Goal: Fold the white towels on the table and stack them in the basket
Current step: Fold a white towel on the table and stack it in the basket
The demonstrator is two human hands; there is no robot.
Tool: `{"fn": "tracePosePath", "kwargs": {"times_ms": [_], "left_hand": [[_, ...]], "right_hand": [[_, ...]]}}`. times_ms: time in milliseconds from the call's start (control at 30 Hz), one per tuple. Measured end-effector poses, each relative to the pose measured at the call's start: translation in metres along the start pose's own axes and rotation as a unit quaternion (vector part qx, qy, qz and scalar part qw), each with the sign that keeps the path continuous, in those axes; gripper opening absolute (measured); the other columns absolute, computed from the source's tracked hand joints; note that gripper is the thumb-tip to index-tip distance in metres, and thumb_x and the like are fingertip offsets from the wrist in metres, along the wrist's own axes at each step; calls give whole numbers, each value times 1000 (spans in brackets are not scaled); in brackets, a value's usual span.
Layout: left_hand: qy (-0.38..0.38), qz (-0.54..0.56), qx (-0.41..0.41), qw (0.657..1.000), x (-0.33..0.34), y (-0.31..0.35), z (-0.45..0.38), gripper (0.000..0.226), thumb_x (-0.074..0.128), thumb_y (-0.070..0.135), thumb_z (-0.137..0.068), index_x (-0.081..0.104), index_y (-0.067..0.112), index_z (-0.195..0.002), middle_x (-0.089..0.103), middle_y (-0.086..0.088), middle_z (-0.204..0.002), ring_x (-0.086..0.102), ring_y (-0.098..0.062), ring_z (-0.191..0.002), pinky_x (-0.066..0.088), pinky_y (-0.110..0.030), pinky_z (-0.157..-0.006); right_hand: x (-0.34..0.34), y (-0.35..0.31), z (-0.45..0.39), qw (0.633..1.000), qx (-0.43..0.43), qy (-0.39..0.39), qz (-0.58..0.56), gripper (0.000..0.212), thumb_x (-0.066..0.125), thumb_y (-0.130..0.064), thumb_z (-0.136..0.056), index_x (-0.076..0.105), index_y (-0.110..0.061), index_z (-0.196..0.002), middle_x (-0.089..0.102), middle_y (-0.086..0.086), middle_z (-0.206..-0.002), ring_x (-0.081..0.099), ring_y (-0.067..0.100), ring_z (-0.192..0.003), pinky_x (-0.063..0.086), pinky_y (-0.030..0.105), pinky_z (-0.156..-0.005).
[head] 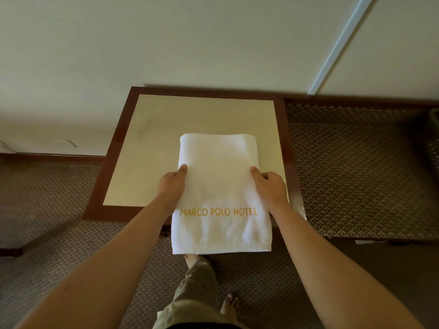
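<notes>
On the table, pushed against the wall, lies one white towel, already folded into a narrow rectangle. Its far folded edge sits about mid-table; its near end overhangs the front edge and hangs toward the carpet. Gold "MARCO POLO HOTEL" lettering faces up near that end.

Progress, my read: this towel is mostly folded, probably one more fold (near end up over far end) or straight to the basket. No other towels visible on the table. A dark woven shape at the far right edge of the view may be the basket, but it's cropped and blurry, so can't confirm, and can't see any stack in it. So how many are done or left is unknown from here.

Hands: left hand grips the towel's left long edge, thumb on top of the cloth, other fingers hidden, likely curled under. Right hand mirrors it on the right long edge, thumb on top, fingers out of sight below. Both are grasping the towel about mid-length, just beyond the lettering. The towel spans between the two hands, flat, no sag visible.

Bare feet and khaki trousers below the overhang.
</notes>
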State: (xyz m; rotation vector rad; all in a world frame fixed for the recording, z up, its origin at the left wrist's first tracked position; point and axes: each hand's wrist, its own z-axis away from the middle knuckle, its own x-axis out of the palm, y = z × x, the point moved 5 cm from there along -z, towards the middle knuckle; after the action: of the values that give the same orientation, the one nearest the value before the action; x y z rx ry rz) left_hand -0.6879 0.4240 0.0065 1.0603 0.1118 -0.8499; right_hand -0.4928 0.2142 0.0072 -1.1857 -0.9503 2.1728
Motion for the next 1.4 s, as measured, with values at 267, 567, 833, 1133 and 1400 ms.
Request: {"fn": "tracePosePath", "kwargs": {"times_ms": [267,567,833,1133,1400], "left_hand": [[33,-54,68,996,11,5,-29,45,58,54,-97,53,11,-111,63,-5,-105,61,-28,-95,45,-37,-75],[25,-95,34,995,5,27,-60,57,45,67,-97,60,13,-93,63,-4,-92,59,-27,-88,42,-37,-72],[36,-109,42,993,20,70,-108,69,58,68,-91,55,6,-121,62,-13,-118,58,-35,-110,43,-39,-86],[48,-92,126,987,3,98,-115,65,59,52,-96,35,19,-146,53,-9,-138,54,-33,-121,43,-43,-98],[-82,-150,32,985,6,39,-58,44,66,57,-91,45,27,-115,61,2,-109,59,-23,-93,43,-34,-76]], "right_hand": [[12,-8,-20,999,-17,20,43,50,63,-63,-91,57,-15,-101,65,-3,-91,64,17,-78,51,35,-62],[21,-10,-39,998,36,5,60,64,43,-76,-93,59,-15,-108,63,-2,-97,60,18,-84,45,34,-68],[34,-46,-82,997,30,49,49,58,56,-67,-93,53,-13,-115,62,-2,-99,63,23,-85,45,35,-66],[24,-60,-98,985,84,22,146,73,46,-77,-91,56,-10,-117,66,9,-111,65,34,-99,49,37,-76],[25,-46,-57,984,163,-76,0,54,89,-60,-67,72,-11,-84,75,4,-80,72,20,-72,63,37,-72]]}}
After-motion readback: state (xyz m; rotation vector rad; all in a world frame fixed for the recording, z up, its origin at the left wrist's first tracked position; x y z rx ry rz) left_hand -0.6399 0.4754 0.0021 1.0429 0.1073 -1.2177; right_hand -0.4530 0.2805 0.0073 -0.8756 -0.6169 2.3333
